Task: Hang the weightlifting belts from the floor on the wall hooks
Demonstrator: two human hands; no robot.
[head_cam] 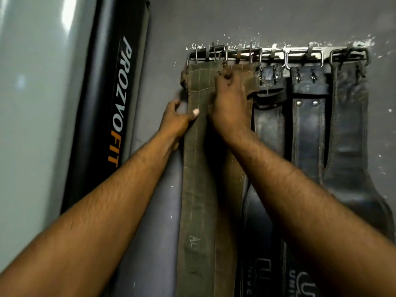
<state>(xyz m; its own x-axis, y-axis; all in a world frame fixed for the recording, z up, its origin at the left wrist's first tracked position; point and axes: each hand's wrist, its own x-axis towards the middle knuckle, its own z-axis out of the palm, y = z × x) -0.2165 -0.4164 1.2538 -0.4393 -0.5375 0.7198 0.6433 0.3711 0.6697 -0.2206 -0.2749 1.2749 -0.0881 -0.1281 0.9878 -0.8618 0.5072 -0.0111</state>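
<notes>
- My left hand [179,120] pinches the green belt's [197,168] edge at the hook rail's [300,52] left end, steadying it.
- My right hand [230,101] clutches what seems its top, just below the rail, likely seating it.

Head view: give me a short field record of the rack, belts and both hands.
hook rack: on wall, buckles hung along it
green belt: hanging leftmost
tan belt: hanging beside it, partly hidden
black belts: three hanging at right
left hand: grips green belt's left edge, thumb on front
right hand: fingers curled at tan belt's top; grip unclear
</notes>
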